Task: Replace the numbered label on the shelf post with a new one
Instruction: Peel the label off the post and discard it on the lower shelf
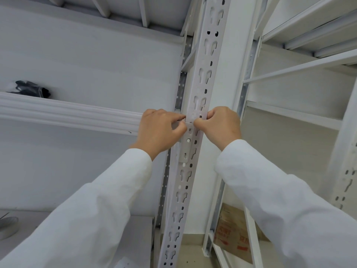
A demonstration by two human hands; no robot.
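A white slotted shelf post [195, 89] runs up the middle of the view. Both my hands are raised against it at mid height. My left hand [161, 130] and my right hand [222, 125] each pinch one end of a small pale strip, the label [189, 123], which lies across the post's face between my fingertips. My fingers hide most of the strip, and no number on it can be read. Rough, pale patches show on the post just above the strip.
A white shelf beam [67, 113] runs left of the post, with dark gloves [32, 89] on the shelf behind it. A grey roll [7, 225] lies on the lower left shelf. A cardboard box [233, 235] sits low behind the post; more white shelving [301, 70] stands right.
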